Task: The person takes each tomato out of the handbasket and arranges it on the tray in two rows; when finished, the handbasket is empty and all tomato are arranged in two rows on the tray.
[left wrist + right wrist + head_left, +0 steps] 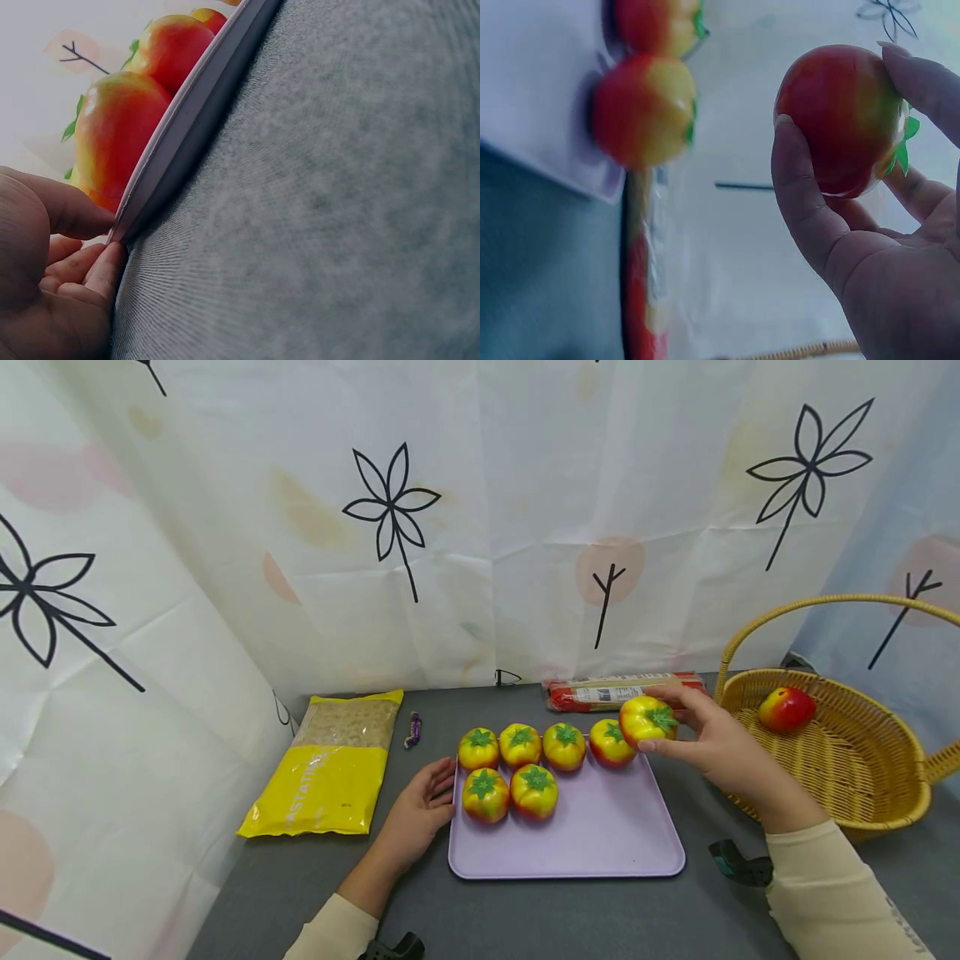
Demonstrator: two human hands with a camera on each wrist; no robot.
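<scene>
The right hand (716, 739) holds a tomato (647, 719) between thumb and fingertips, lifted off the worktop (570, 914) and hanging just above the far right corner of the tray (600, 843). In the right wrist view the thumb (799, 195) lies along one side of the tomato (840, 120) and a finger (926, 82) curls over the top, so the grip is a loose pinch with the palm clear of the fruit.

The left hand (420, 810) rests on the worktop against the tray's left edge. The left wrist view shows its thumb (71, 210) on top of the rim (172, 150) and the fingertips (105, 270) tucked under it, a light pinch on the edge.

Six more tomatoes sit on the tray: a far row of four (543, 746) running from just beyond the left hand to just under the held tomato, and two (510, 793) nearer, close to the left hand's fingers. The near and right parts of the tray are bare.

Right of the right hand stands a basket (885, 793) with a tall handle and one red fruit (786, 708) inside; its rim lies close to the right wrist. Beyond the right hand, along the curtain (480, 527), lies a long red packet (622, 691). Left of the left hand lies a yellow bag (330, 768), with open grey worktop between them. The strip of worktop nearer than the tray, between the two forearms, is open.
</scene>
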